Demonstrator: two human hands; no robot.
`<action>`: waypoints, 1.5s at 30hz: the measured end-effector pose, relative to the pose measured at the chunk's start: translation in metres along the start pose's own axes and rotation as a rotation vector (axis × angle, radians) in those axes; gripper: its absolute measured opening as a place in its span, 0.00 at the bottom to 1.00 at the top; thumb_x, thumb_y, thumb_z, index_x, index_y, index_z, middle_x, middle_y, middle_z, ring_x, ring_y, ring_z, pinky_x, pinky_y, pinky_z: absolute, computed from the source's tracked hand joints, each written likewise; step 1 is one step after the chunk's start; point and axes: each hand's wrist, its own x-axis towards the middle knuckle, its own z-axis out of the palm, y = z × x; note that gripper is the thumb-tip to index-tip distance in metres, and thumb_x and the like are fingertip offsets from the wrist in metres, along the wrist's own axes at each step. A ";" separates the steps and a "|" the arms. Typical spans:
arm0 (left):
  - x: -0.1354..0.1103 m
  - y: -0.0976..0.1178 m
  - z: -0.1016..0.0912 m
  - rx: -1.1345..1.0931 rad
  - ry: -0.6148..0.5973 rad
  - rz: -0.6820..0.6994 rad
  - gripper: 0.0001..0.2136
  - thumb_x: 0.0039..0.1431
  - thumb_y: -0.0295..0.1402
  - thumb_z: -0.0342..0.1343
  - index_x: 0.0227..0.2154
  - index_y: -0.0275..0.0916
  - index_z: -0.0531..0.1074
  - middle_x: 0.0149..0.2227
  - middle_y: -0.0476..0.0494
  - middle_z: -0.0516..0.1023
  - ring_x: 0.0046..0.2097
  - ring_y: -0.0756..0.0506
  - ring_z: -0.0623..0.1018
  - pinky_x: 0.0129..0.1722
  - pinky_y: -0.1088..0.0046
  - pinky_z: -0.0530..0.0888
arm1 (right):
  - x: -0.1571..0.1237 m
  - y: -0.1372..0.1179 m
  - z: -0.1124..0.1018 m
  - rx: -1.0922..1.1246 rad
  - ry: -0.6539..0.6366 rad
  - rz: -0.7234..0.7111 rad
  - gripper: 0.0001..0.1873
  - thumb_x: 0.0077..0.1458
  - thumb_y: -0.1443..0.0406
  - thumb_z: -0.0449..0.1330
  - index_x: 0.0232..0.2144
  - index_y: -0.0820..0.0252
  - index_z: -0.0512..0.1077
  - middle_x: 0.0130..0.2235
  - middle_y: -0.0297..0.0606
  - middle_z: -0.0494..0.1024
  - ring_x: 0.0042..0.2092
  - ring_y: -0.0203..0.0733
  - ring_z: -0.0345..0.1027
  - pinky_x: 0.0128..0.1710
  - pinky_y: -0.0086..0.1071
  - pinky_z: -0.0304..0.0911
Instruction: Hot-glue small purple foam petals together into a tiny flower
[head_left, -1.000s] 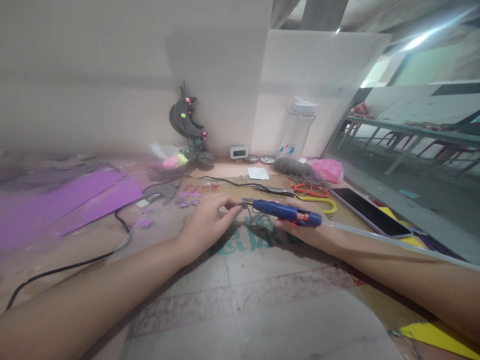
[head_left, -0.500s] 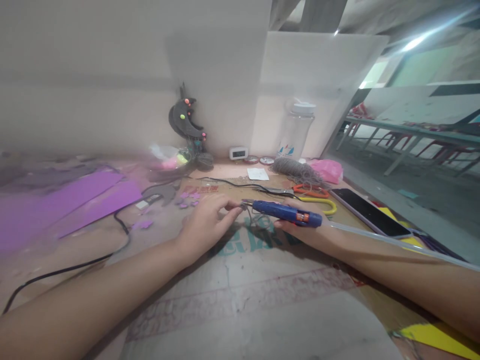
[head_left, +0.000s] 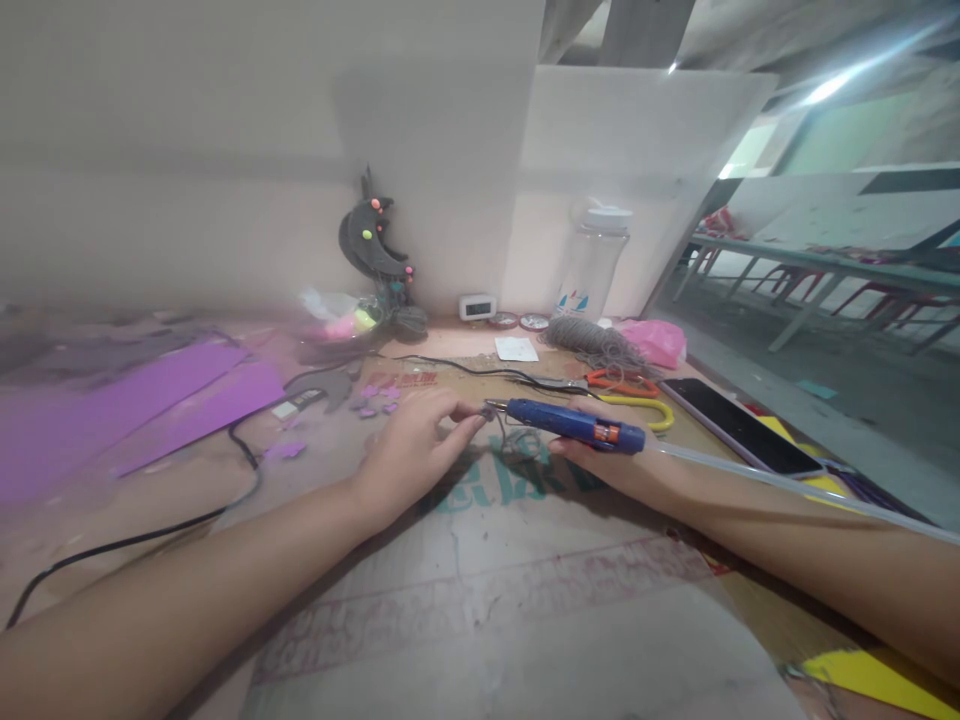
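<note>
My right hand (head_left: 592,445) is wrapped round a blue hot glue gun (head_left: 559,421), its nozzle pointing left. A long clear glue stick (head_left: 750,475) runs out of the gun's back end over my right forearm. My left hand (head_left: 427,435) pinches a small dark grey piece (head_left: 488,412) between thumb and fingertips, right at the nozzle tip. What that piece is, I cannot make out. From it a strand of grey yarn (head_left: 504,432) hangs down and curls above the cardboard (head_left: 480,590), which is printed with green and red marks.
Purple sheets (head_left: 187,400) and small purple scraps lie left, near a black cord (head_left: 150,530). Behind are a grey moon-shaped ornament (head_left: 360,240), a small clock (head_left: 478,307), a bottle (head_left: 592,265) and grey yarn (head_left: 585,340). Orange-handled scissors (head_left: 622,380) and a phone (head_left: 739,425) lie right.
The nozzle tip has drawn very slightly right, away from the grey piece. Both hands keep their grips and are otherwise almost still.
</note>
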 end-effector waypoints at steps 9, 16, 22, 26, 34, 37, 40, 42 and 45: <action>0.000 -0.003 0.001 -0.016 0.003 -0.019 0.10 0.62 0.38 0.50 0.32 0.40 0.72 0.35 0.47 0.78 0.40 0.44 0.75 0.44 0.66 0.69 | 0.002 0.005 0.001 -0.174 0.009 -0.011 0.11 0.49 0.55 0.62 0.30 0.55 0.72 0.24 0.35 0.73 0.26 0.42 0.66 0.24 0.35 0.62; -0.001 -0.003 0.001 -0.031 0.008 -0.032 0.09 0.62 0.38 0.51 0.32 0.40 0.72 0.35 0.48 0.78 0.40 0.45 0.75 0.43 0.67 0.68 | 0.004 0.010 0.005 -0.198 0.012 0.037 0.12 0.50 0.53 0.60 0.27 0.54 0.68 0.26 0.34 0.72 0.28 0.43 0.66 0.26 0.36 0.61; 0.000 0.000 -0.001 -0.048 0.011 -0.065 0.09 0.62 0.38 0.50 0.32 0.40 0.72 0.35 0.47 0.78 0.40 0.44 0.75 0.43 0.67 0.68 | 0.004 0.014 0.005 -0.184 -0.005 -0.012 0.13 0.51 0.53 0.60 0.27 0.55 0.68 0.25 0.35 0.72 0.27 0.43 0.66 0.25 0.36 0.61; 0.001 0.002 -0.002 -0.064 0.005 -0.088 0.09 0.61 0.38 0.51 0.32 0.40 0.72 0.35 0.47 0.78 0.40 0.44 0.75 0.43 0.68 0.68 | 0.002 0.016 0.004 -0.164 -0.020 0.010 0.12 0.52 0.53 0.60 0.29 0.54 0.68 0.26 0.35 0.73 0.28 0.43 0.68 0.26 0.36 0.62; 0.000 0.001 -0.002 -0.085 -0.001 -0.109 0.10 0.61 0.39 0.50 0.32 0.39 0.73 0.36 0.47 0.78 0.41 0.44 0.75 0.44 0.68 0.68 | 0.002 0.012 0.005 -0.123 -0.021 0.048 0.13 0.49 0.52 0.61 0.28 0.54 0.69 0.26 0.36 0.73 0.28 0.44 0.68 0.25 0.35 0.61; 0.000 0.001 -0.002 -0.091 -0.008 -0.116 0.10 0.61 0.38 0.51 0.32 0.39 0.73 0.35 0.47 0.78 0.40 0.45 0.75 0.44 0.69 0.67 | 0.003 0.008 0.004 -0.125 -0.044 0.067 0.15 0.48 0.51 0.61 0.26 0.55 0.67 0.24 0.35 0.72 0.26 0.43 0.66 0.23 0.34 0.60; 0.001 0.001 -0.002 -0.109 0.008 -0.122 0.10 0.61 0.38 0.51 0.32 0.39 0.73 0.35 0.47 0.78 0.41 0.44 0.75 0.44 0.69 0.67 | 0.005 0.006 0.002 -0.116 0.007 0.040 0.16 0.48 0.51 0.61 0.25 0.55 0.66 0.25 0.36 0.72 0.27 0.43 0.66 0.25 0.36 0.61; 0.002 0.000 -0.002 -0.125 0.024 -0.139 0.10 0.61 0.39 0.51 0.32 0.39 0.73 0.35 0.47 0.78 0.41 0.45 0.75 0.43 0.69 0.67 | 0.006 0.007 0.001 -0.062 0.061 0.013 0.16 0.51 0.51 0.59 0.28 0.56 0.67 0.28 0.36 0.74 0.30 0.44 0.68 0.30 0.37 0.63; 0.003 -0.001 -0.001 -0.139 0.027 -0.191 0.10 0.60 0.38 0.50 0.32 0.39 0.73 0.35 0.47 0.78 0.39 0.45 0.75 0.41 0.70 0.67 | 0.009 0.010 -0.001 0.022 0.095 -0.001 0.15 0.56 0.51 0.55 0.32 0.57 0.68 0.32 0.35 0.75 0.35 0.42 0.71 0.39 0.37 0.64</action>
